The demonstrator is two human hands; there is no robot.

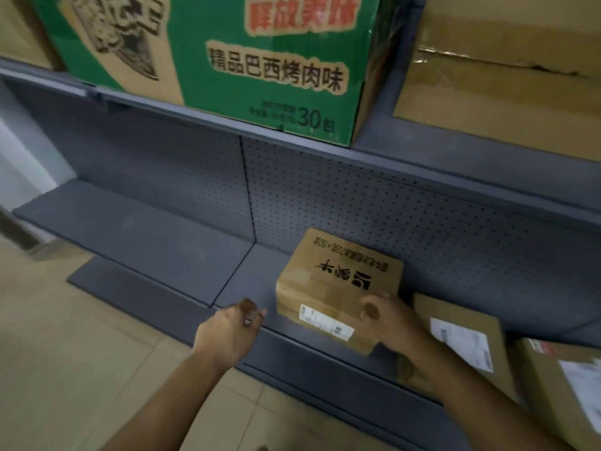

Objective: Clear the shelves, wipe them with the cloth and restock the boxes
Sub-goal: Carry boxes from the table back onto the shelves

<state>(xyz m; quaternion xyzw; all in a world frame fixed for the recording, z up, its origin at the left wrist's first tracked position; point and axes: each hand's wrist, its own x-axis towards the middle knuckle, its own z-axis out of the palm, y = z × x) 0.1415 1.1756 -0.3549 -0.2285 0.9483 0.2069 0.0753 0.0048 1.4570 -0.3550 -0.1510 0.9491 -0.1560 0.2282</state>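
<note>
Right now my right hand (387, 315) grips the small brown box (338, 288) at its front right corner, fingers curled over the edge. The box sits on the lower shelf (250, 281), close to the pegboard back. My left hand (232, 323) hangs loosely curled just left of it, not touching, nothing in it I can see. I'd get the left hand on the opposite side and move the box level, two-handed, clear of the labelled box (465, 340)
</note>
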